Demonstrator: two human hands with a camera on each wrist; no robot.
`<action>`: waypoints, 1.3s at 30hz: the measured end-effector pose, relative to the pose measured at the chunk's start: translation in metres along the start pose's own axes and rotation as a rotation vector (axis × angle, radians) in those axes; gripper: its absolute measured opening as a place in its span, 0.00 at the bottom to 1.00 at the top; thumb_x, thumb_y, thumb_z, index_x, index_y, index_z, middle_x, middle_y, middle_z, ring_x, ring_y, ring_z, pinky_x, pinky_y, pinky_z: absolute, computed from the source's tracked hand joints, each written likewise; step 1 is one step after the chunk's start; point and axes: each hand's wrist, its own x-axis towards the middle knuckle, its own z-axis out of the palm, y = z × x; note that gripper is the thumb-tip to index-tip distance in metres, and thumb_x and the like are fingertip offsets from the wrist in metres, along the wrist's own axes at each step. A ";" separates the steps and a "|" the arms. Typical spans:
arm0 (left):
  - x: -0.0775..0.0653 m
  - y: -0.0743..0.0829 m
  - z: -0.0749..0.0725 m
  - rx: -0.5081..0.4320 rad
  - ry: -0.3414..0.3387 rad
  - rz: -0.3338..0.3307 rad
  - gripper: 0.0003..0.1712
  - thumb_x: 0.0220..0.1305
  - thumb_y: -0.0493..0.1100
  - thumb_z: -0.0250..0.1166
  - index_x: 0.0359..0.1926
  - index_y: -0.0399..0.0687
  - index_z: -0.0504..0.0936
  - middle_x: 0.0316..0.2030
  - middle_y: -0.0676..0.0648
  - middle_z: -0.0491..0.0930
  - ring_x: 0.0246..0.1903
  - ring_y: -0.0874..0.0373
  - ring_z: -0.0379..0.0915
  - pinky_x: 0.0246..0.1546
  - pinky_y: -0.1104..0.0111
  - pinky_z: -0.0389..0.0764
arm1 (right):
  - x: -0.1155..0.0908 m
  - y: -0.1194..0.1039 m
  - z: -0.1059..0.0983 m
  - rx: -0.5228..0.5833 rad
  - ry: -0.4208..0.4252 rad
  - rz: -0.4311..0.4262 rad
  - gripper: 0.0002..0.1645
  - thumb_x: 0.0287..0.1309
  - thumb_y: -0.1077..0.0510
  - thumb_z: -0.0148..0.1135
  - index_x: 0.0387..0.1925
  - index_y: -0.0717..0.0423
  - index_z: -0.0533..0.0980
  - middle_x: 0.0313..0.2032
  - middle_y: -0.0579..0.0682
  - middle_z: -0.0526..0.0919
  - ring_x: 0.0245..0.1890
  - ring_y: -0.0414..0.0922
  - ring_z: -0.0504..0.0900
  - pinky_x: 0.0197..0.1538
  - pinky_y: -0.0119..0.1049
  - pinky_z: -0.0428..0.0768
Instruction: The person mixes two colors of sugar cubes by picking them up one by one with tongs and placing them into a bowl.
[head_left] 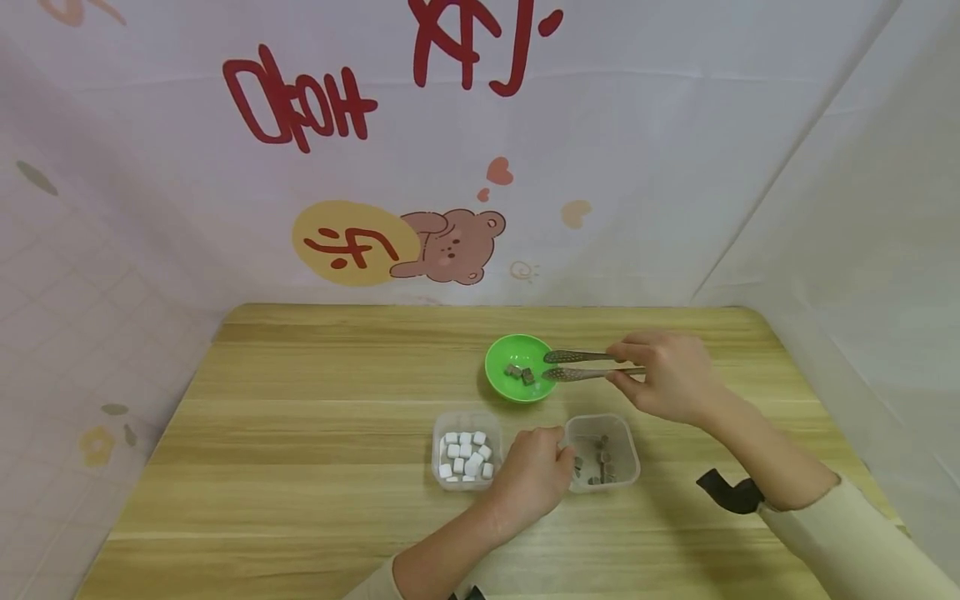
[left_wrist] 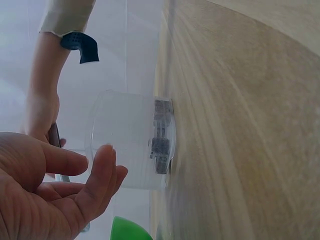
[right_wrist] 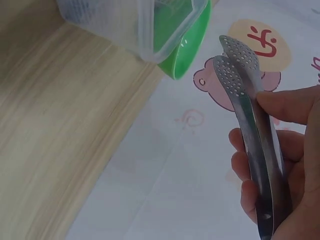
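Observation:
My right hand (head_left: 667, 375) grips metal food tongs (right_wrist: 260, 145) between thumb and fingers. The perforated tong tips stand apart over the right rim of a green bowl (head_left: 498, 379), and nothing shows between them. Inside the bowl lie several small brown cubes (head_left: 528, 377). With thumb and fingertips, my left hand (head_left: 532, 475) pinches the rim of a clear plastic container (head_left: 630, 442). Dark cubes (left_wrist: 160, 150) lie on that container's floor, as the left wrist view shows from the side.
Left of my left hand stands a second clear plastic container (head_left: 491, 421) with several white cubes (head_left: 466, 451) in it. Everything stands on a wood-grain table (head_left: 315, 467). A white printed curtain (head_left: 637, 167) hangs behind the table and along its sides.

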 end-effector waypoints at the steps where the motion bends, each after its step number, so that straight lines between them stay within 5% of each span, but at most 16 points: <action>1: 0.000 0.000 0.000 0.000 -0.001 -0.001 0.14 0.75 0.34 0.58 0.27 0.44 0.76 0.13 0.57 0.63 0.10 0.67 0.56 0.13 0.73 0.58 | -0.002 0.001 -0.003 0.004 0.002 0.004 0.14 0.43 0.58 0.79 0.35 0.57 0.89 0.32 0.49 0.89 0.24 0.46 0.85 0.21 0.39 0.77; 12: 0.000 -0.001 0.002 -0.009 0.011 -0.004 0.18 0.74 0.33 0.58 0.23 0.47 0.72 0.14 0.57 0.63 0.11 0.67 0.57 0.13 0.73 0.60 | -0.029 0.010 -0.031 -0.009 0.032 -0.015 0.14 0.43 0.50 0.75 0.33 0.51 0.88 0.29 0.42 0.87 0.22 0.38 0.82 0.21 0.34 0.75; 22: 0.000 -0.001 0.002 0.007 0.013 0.004 0.20 0.74 0.34 0.58 0.22 0.48 0.70 0.14 0.57 0.62 0.12 0.67 0.56 0.14 0.73 0.59 | -0.049 0.006 -0.049 -0.004 -0.055 -0.029 0.17 0.35 0.50 0.79 0.34 0.46 0.89 0.31 0.38 0.88 0.24 0.35 0.82 0.22 0.28 0.72; 39: 0.001 -0.003 0.003 -0.004 0.012 0.009 0.20 0.74 0.33 0.58 0.22 0.48 0.69 0.13 0.57 0.62 0.11 0.67 0.56 0.13 0.73 0.59 | -0.062 -0.010 -0.032 -0.042 -0.141 -0.079 0.17 0.31 0.50 0.82 0.31 0.46 0.87 0.29 0.36 0.85 0.25 0.34 0.80 0.21 0.28 0.72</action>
